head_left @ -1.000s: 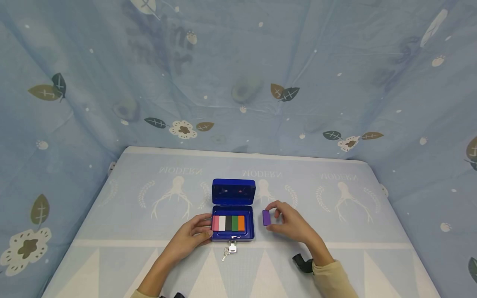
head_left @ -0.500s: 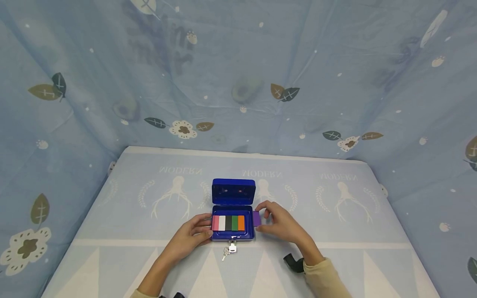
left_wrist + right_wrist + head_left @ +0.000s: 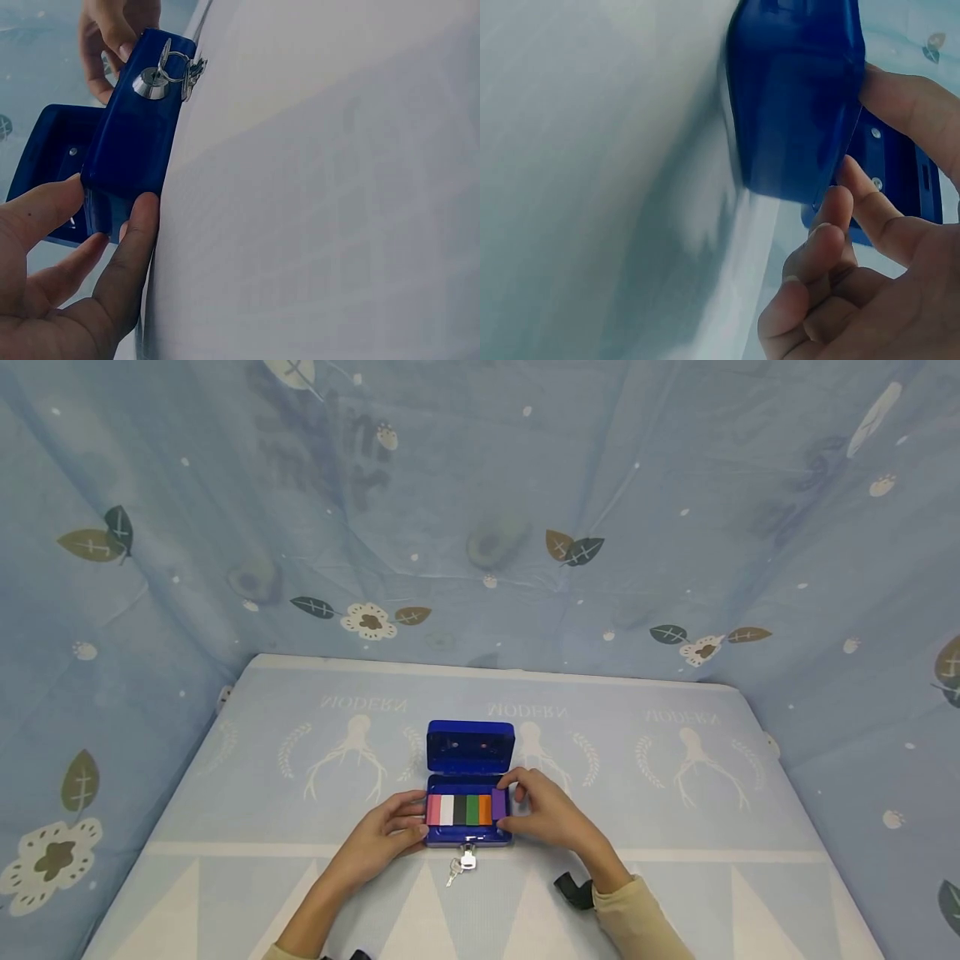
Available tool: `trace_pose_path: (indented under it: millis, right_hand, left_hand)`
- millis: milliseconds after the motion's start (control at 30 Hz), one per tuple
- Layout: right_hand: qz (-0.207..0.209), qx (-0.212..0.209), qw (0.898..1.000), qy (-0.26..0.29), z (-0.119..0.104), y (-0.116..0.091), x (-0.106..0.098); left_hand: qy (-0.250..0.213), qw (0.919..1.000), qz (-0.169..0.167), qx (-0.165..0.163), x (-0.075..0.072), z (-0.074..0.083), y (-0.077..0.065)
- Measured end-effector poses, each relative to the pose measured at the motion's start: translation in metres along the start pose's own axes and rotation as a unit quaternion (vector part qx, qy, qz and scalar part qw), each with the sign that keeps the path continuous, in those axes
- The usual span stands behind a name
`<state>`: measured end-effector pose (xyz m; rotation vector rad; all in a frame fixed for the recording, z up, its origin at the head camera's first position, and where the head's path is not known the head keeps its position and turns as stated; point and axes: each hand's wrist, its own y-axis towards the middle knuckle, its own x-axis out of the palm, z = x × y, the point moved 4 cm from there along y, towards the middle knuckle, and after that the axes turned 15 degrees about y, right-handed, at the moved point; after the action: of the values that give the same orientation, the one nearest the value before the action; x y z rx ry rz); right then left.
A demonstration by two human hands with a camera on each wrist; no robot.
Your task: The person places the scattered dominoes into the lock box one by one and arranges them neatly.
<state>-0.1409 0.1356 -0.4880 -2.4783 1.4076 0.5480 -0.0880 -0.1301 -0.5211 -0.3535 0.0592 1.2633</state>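
Observation:
A small blue metal cash box [image 3: 468,837] stands on the table with its lid [image 3: 470,727] raised. Inside lies a row of upright-looking blocks: pink [image 3: 434,810], white [image 3: 447,810], black [image 3: 460,810], green [image 3: 472,810] and orange [image 3: 485,810]. My right hand [image 3: 546,810] pinches a purple block [image 3: 498,804] between thumb and finger at the box's right end, beside the orange one. My left hand [image 3: 382,835] holds the box's left end, its fingertips on the wall and corner in the left wrist view. The right wrist view hides the purple block behind the box wall.
A key with a ring of keys [image 3: 180,71] sits in the lock on the box's front. A patterned cloth covers the table [image 3: 225,777], and blue printed fabric [image 3: 480,485] hangs behind and at both sides. Black wrist mounts [image 3: 575,892] show near the sleeves.
My right hand has carried the purple block leftward from outside the box, over its right wall, to beside the orange block. My left hand and the box have stayed put.

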Motion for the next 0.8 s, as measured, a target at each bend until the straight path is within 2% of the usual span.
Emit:
trace_pose_path:
  millis: [233, 400, 600, 700, 800]
  right_hand:
    - [0.0, 0.023, 0.996, -0.081, -0.006, 0.006, 0.009]
    - [0.013, 0.047, 0.988, -0.146, -0.01, 0.007, 0.012]
    - [0.03, 0.042, 0.976, -0.211, -0.014, 0.008, 0.015]
    - [0.033, 0.044, 0.972, -0.229, -0.015, 0.009, 0.016]
    - [0.029, 0.054, 0.972, -0.226, -0.015, 0.008, 0.018]
  left_hand:
    - [0.0, 1.0, 0.002, 0.0, 0.0, -0.001, 0.0]
    - [0.004, 1.0, 0.004, -0.004, 0.0, -0.002, 0.0]
    - [0.005, 1.0, 0.005, -0.001, 0.0, -0.002, 0.0]
    - [0.002, 1.0, 0.004, 0.001, 0.0, -0.002, 0.0]
    - [-0.001, 1.0, 0.003, 0.002, 0.0, -0.003, 0.001]
